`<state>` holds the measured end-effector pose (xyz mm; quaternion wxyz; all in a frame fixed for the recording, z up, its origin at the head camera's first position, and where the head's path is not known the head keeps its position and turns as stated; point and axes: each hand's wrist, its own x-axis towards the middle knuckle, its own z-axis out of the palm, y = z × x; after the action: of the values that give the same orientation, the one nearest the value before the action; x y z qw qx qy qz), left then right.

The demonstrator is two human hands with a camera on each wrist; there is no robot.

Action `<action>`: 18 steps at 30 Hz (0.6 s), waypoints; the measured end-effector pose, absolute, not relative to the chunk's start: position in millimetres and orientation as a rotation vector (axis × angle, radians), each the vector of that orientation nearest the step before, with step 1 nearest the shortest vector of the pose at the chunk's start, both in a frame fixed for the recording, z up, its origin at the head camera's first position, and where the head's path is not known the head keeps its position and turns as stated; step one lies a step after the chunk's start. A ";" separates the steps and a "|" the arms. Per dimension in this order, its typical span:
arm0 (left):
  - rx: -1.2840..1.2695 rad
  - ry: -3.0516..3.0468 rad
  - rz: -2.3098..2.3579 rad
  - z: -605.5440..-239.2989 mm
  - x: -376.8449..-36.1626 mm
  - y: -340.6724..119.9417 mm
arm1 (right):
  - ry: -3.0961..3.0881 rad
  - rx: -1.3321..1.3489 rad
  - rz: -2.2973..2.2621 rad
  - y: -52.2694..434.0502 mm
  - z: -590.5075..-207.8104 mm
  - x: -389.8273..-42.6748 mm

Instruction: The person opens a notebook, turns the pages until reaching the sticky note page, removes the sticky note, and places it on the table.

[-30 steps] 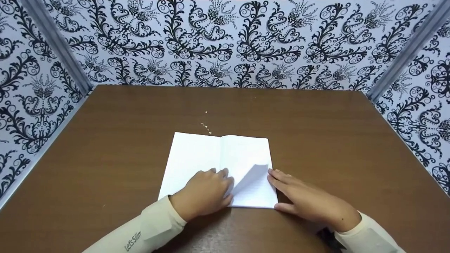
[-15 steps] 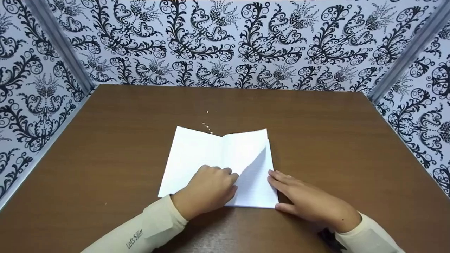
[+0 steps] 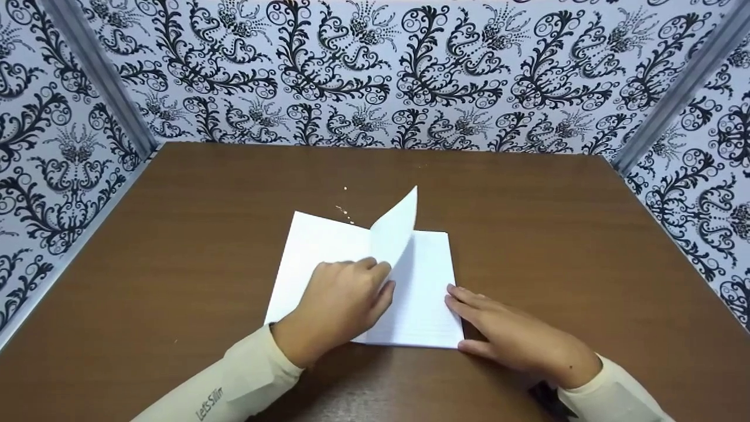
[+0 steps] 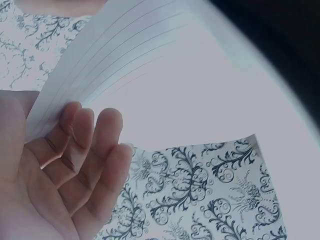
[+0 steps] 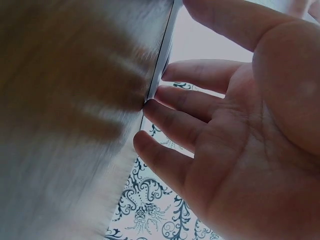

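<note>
An open notebook (image 3: 425,310) with white lined pages lies on the brown table. One page (image 3: 397,225) stands raised from its right side, curving upward near the spine. My left hand (image 3: 337,302) holds the lower part of this page with bent fingers. Faint ruled lines show on the lifted page (image 4: 130,50) in the left wrist view, where the fingers (image 4: 105,145) curl against it. My right hand (image 3: 510,331) rests at the notebook's right edge, its fingers extended. Those fingertips meet the notebook's edge in the right wrist view, with the palm (image 5: 235,150) facing the camera.
A few small pale crumbs (image 3: 344,211) lie on the table (image 3: 545,234) behind the notebook. Walls (image 3: 445,70) with a black scroll pattern on white enclose the back and both sides.
The page has risen from the right side and swung left toward the spine, uncovering the lined page beneath. My left hand has moved slightly up with it; the right hand has stayed in place.
</note>
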<state>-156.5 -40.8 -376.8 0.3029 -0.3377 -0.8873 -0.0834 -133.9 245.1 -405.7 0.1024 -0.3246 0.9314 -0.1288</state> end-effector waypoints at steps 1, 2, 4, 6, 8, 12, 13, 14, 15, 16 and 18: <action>-0.877 -2.346 -0.225 -375.0 -156.4 -42.3 | 2.746 -0.950 -0.380 244.5 -405.7 -134.0; -0.862 -2.341 -0.228 -373.0 -156.4 -43.8 | 2.744 -0.947 -0.379 244.1 -405.8 -134.1; -0.836 -2.331 -0.234 -368.7 -157.0 -46.8 | 2.737 -0.927 -0.379 243.6 -405.6 -134.0; -0.808 -2.320 -0.237 -365.2 -158.5 -50.2 | 2.733 -0.916 -0.382 243.6 -405.2 -133.8; -0.782 -2.311 -0.242 -362.0 -160.4 -54.0 | 2.733 -0.915 -0.380 243.8 -404.7 -133.5; -0.737 -2.322 -0.237 -357.2 -164.4 -61.4 | 2.737 -0.916 -0.375 244.4 -403.2 -133.0; -0.725 -2.331 -0.230 -356.4 -165.4 -63.0 | 2.738 -0.922 -0.376 244.6 -403.1 -133.1; -0.711 -2.342 -0.222 -355.9 -166.1 -64.6 | 2.737 -0.919 -0.379 244.6 -403.0 -133.1; -0.696 -2.353 -0.214 -355.4 -166.8 -66.2 | 2.736 -0.918 -0.380 244.5 -402.9 -133.1; -0.682 -2.365 -0.205 -355.1 -167.4 -67.7 | 2.735 -0.916 -0.381 244.4 -403.0 -133.2; -0.651 -2.392 -0.190 -355.3 -169.0 -70.3 | 2.738 -0.932 -0.380 244.5 -403.7 -133.6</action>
<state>-169.0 -70.3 -355.3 0.3220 -0.2478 -0.9109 -0.0723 -133.6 244.5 -403.7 0.1120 -0.3176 0.9327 -0.1295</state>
